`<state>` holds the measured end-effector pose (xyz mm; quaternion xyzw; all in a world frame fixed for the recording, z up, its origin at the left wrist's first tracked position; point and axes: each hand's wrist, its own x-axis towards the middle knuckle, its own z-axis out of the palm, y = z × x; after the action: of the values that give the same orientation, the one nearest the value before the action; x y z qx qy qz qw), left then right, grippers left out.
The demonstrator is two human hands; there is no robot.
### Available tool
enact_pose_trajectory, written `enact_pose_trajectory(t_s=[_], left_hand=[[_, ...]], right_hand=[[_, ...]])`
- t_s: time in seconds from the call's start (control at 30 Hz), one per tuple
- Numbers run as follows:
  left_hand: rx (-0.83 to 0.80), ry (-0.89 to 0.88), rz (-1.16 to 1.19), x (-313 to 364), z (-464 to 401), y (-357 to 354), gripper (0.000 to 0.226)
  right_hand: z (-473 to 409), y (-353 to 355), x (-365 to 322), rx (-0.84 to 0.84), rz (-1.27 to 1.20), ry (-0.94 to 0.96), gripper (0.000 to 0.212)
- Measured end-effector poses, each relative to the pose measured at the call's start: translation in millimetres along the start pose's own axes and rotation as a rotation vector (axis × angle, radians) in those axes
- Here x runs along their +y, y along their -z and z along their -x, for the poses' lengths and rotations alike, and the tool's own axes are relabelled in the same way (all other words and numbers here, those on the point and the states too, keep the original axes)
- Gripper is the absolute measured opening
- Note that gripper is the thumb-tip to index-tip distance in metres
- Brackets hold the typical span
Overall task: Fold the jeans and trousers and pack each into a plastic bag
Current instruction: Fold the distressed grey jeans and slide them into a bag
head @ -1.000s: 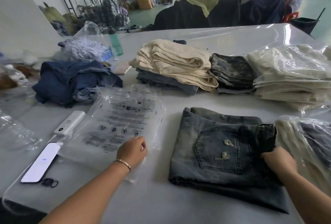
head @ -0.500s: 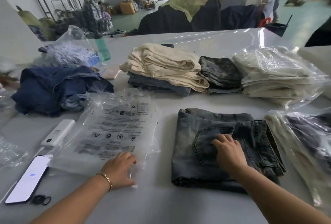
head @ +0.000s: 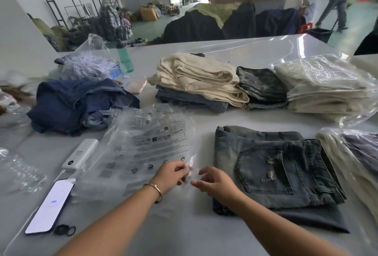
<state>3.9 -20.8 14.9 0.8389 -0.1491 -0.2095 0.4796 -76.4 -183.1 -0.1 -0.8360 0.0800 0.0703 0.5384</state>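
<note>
Spreading across the whole view, the table (head: 204, 235) carries everything. Toward its far edge lie the biggest heaps: bagged pale trousers (head: 323, 90) at the right, a cream stack (head: 200, 79) in the middle with a small dark camouflage pile (head: 261, 87) between them, and loose blue jeans (head: 77, 104) toward the left. Nearer the front edge, right of centre, the folded grey jeans (head: 274, 169) lie flat, back pocket up, with another bagged garment (head: 356, 153) just beside them at the right edge. Left of the jeans lies the clear printed plastic bag (head: 147, 149), partly lifted and crumpled at its near corner. The left hand (head: 169, 176), fingers curled, pinches that corner. The right hand (head: 214, 182) hovers just beside it, fingers loosely bent and spread, thumb toward the bag; whether it touches the plastic cannot be told. The hands are close together, not joined. At the front left corner a phone (head: 49, 206) lies screen up, a white power bank (head: 80, 153) beyond it, and a small black ring (head: 65, 230) beside the phone.
</note>
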Motion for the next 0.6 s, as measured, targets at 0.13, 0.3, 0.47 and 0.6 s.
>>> enact_pose_trajectory(t_s=[0.13,0.3,0.47,0.6], left_hand=[[-0.038,-0.053,0.096,3,10,-14,0.031],[0.009,-0.384,-0.701,-16,26,-25,0.04],[0.07,-0.477,-0.83,-12,15,-39,0.021],[0.066,-0.438,-0.818,3,4,-50,0.037]], right_hand=[[-8,-10,-6,0.151,-0.428,-0.114,0.017],[-12,21,-2,0.474,-0.559,-0.243,0.014],[-11,52,3,0.516,-0.751,-0.239,0.02],[-7,58,12,0.447,-0.872,-0.259,0.017]])
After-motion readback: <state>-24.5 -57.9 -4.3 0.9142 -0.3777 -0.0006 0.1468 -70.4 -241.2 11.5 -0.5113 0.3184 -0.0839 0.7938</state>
